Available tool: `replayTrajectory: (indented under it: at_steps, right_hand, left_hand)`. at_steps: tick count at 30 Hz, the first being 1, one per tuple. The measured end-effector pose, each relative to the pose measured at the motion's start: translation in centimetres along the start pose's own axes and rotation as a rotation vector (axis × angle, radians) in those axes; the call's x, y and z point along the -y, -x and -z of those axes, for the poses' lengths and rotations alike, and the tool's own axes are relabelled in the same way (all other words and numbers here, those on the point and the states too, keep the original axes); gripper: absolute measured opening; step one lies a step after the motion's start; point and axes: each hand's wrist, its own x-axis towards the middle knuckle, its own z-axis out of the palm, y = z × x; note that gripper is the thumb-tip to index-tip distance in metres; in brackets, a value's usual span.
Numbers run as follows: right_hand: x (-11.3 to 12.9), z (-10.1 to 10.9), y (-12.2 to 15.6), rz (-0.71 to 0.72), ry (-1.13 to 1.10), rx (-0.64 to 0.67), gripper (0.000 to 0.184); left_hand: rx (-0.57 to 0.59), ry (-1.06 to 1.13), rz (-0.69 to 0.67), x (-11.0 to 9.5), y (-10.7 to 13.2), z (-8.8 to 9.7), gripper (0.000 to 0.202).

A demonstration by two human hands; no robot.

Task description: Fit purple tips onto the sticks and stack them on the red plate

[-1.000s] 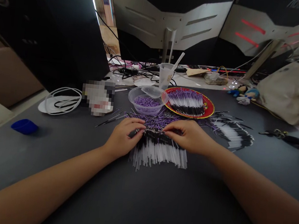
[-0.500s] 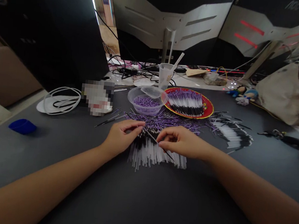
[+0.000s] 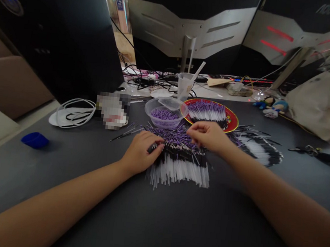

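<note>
My left hand (image 3: 142, 152) rests at the left edge of a pile of thin sticks (image 3: 179, 168) with clear-white shafts and black ends. Its thumb and fingers close around the black ends there; which stick they grip, if any, is hidden. My right hand (image 3: 209, 137) hovers above the right side of a heap of loose purple sticks (image 3: 168, 133), thumb and fingertips pinched together. Whatever lies in that pinch is too small to make out. Behind the heap stands a clear plastic bowl (image 3: 165, 122) of short purple pieces.
A red plate (image 3: 233, 123) carries rows of purple, white and black sticks. More black-and-white sticks (image 3: 258, 147) lie right of it. A plastic cup (image 3: 184, 87) with a straw, a blue cap-like object (image 3: 35, 140), a coiled white cable (image 3: 74, 113) and monitors (image 3: 190, 24) surround the work area.
The stick held between both hands is no longer seen there. My right hand has moved up and right, away from the left; my left hand has lowered onto the black ends. The view shifted slightly.
</note>
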Motion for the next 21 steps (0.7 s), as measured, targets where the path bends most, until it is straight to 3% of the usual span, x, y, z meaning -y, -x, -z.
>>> replayTrajectory:
  at_steps: [4, 6, 9, 13, 21]
  right_hand:
    - [-2.5, 4.7, -5.0, 0.157, 0.412, -0.379, 0.017]
    - [-4.0, 6.6, -7.5, 0.251, 0.672, -0.485, 0.017]
    - [-5.6, 8.2, -10.3, 0.177, 0.856, -0.536, 0.020]
    - [-6.5, 8.9, -12.1, 0.100, 0.887, -0.569, 0.022]
    - [-6.4, 8.9, -10.7, 0.006, 0.917, -0.526, 0.022]
  left_hand:
    - [0.176, -0.298, 0.131, 0.7, -0.4, 0.3, 0.028]
    - [0.292, -0.370, 0.175, 0.6, -0.4, 0.3, 0.034]
    - [0.384, -0.383, 0.206, 0.4, -0.4, 0.2, 0.039]
    - [0.435, -0.369, 0.206, 0.2, -0.4, 0.1, 0.039]
    - [0.454, -0.361, 0.226, 0.5, -0.6, -0.1, 0.039]
